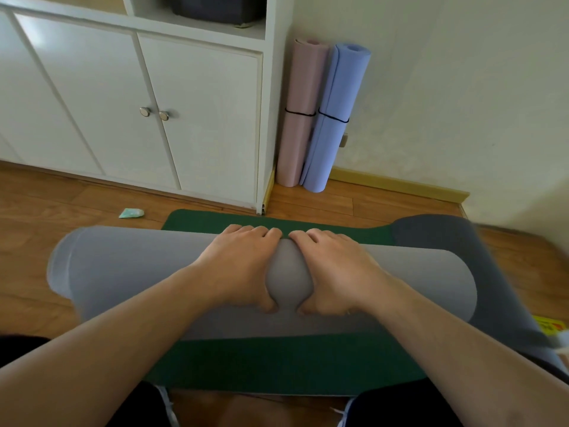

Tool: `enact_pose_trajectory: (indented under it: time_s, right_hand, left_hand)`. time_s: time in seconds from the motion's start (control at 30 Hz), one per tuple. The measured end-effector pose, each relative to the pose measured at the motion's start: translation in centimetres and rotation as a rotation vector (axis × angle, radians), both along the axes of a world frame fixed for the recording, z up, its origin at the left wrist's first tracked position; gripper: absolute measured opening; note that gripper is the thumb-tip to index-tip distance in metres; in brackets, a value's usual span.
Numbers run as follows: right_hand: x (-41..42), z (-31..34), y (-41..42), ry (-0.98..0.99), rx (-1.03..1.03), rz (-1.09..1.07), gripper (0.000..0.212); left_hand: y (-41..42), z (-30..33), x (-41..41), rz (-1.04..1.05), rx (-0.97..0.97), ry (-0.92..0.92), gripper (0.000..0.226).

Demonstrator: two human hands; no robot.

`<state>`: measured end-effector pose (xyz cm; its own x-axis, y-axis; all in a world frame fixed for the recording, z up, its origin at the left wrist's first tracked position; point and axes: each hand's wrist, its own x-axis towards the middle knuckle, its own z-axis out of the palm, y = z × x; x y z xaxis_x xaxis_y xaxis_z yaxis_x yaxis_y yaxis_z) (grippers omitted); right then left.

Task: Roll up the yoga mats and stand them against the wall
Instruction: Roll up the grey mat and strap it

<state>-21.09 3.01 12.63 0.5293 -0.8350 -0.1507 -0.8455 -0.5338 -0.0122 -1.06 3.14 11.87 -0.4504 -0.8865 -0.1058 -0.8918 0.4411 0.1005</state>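
Left hand point(243, 266): laid over the top of the grey mat roll point(129, 272) near its middle, fingers curved over the far side, thumb tucked at the near side; it grips the roll.
Right hand point(332, 269): just beside the left, same hold, fingers wrapped over the far edge of the roll, thumb underneath toward me.
Grey mat roll: lies crosswise on the green mat point(277, 362), fully wound as far as I can see; its right end is blurred and a darker grey flap shows there, so I cannot tell whether that end is tight.
Green mat: flat on the wooden floor point(46, 211), unrolled, under the grey roll.
Done: pink mat point(303, 112) and blue mat point(334, 118) stand upright, touching, in the corner against the wall point(462, 103) beside the white cabinet point(197, 118); each carries a black band round its middle.
Left, by my judgement: bind and stand the grey roll, then roll and stand the green mat.
Writing: a yellow label point(549, 326) at the right edge bears red marks, unreadable. No brand is visible on any mat.
Other: small pale-green scrap point(131, 213) on the floor near the cabinet.
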Motion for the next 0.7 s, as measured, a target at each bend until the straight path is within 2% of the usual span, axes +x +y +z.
enact_pose_trajectory:
  time_s: [0.07,0.13,0.23,0.33,0.4,0.47,0.53,0.7]
  right_hand:
    - [0.0,0.3,-0.2,-0.037,0.009,-0.002,0.107]
    - [-0.1,0.6,-0.5,-0.049,0.030,-0.020,0.107]
    - [-0.2,0.8,-0.7,-0.061,0.129,-0.097,0.106]
    - [-0.2,0.7,-0.6,-0.075,0.198,-0.104,0.105]
    - [-0.2,0.8,-0.3,-0.072,0.199,-0.084,0.116]
    - [-0.2,0.8,0.0,-0.026,0.137,-0.041,0.133]
    - [-0.1,0.6,0.3,0.037,0.037,0.005,0.138]
    - [0.2,0.4,0.0,0.000,-0.007,0.028,0.108]
  left_hand:
    - [0.3,0.0,0.1,-0.014,-0.021,-0.025,0.110]
    - [0.7,0.0,0.1,-0.048,-0.052,-0.074,0.125]
    - [1.2,-0.6,-0.6,-0.076,-0.087,-0.160,0.138]
    - [0.8,-1.1,-1.0,-0.086,-0.102,-0.137,0.125]
    - [0.4,-1.1,-0.9,-0.080,-0.086,-0.094,0.118]
    - [0.0,-0.8,-0.6,-0.035,-0.046,-0.028,0.113]
    - [-0.1,-0.4,-0.3,0.006,-0.002,0.030,0.106]
    - [0.1,0.0,0.1,0.008,0.050,0.028,0.102]
